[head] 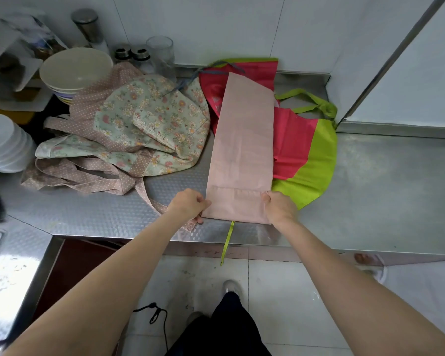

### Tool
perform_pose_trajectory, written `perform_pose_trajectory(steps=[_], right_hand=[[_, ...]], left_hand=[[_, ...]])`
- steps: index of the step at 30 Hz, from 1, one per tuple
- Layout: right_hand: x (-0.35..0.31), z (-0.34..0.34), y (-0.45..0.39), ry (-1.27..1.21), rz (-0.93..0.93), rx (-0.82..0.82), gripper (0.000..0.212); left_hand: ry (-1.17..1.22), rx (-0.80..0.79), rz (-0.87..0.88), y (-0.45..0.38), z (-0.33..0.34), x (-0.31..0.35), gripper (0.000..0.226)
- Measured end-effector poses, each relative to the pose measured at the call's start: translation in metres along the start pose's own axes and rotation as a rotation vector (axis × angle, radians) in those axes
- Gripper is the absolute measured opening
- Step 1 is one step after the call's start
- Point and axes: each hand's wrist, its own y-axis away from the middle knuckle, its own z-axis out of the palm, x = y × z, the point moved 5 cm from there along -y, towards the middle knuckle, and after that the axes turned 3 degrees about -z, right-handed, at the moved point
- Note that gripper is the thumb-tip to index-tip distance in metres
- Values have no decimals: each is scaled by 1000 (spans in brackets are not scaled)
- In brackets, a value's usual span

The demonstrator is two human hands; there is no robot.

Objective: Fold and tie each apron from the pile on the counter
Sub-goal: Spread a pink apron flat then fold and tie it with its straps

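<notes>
Pink apron [243, 150]: we see it folded into a long strip on the counter [370, 181].
Left hand [188, 205]: we pinch its 7 o'clock corner.
Right hand [279, 208]: we pinch its 5 o'clock corner.

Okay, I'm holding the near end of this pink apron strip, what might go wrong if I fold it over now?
The pink apron lies partly on the red and green apron, so folding may drag that one along. Its green tie hangs over the counter edge and might snag. The floral apron lies close to the left hand.

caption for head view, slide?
Both hands grip the near end of a folded pink apron on the steel counter.
</notes>
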Motion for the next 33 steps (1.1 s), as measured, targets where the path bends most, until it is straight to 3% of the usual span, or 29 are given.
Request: perform_pose_trajectory(steps=[3,4,6,7,9,11,13,17,18,19,21,22,24,29,31,33], right_hand=[[-2,3,-3,34,9,2,40],[-3,2,-3,47,10,6,41],[-3,3,-3,58,2,9,41],[-3,4,-3,52,1,8,41],[-2,4,-3,34,10,-3,39],[-3,0,-2,45,6,5,36],[-11,-8,-2,207,-115,57,29],[-51,-27,26,395,-649,460,20],[-55,-20,30,419,-771,415,26],[-54,-9,30,448,-816,253,35],[-33,13,28,507,-731,-72,58],[-22,17,27,491,-684,-152,70],[-8,16,23,377,-662,-141,78],[-3,2,5,-53,-579,-83,52],[0,-6,-3,-325,-408,-107,37],[2,-11,-7,-592,-222,-204,25]], left_hand=[[-268,129,43,6,-4,4,24],[-372,268,127,10,-9,8,22],[-498,491,488,22,-8,25,36],[-580,471,664,28,0,35,48],[-850,195,777,26,26,39,64],[-1014,-22,668,15,42,32,70],[-1002,-60,601,10,46,30,73],[-1017,-20,602,9,41,37,72],[-1032,-6,600,8,40,39,70],[-1038,8,600,8,40,41,70],[-1043,20,575,6,39,41,70],[-1048,29,563,4,38,39,69],[-981,73,546,2,32,38,66],[-298,124,383,-9,-5,29,31],[-203,117,338,-11,-15,28,14],[-196,132,296,-10,-21,27,25]])
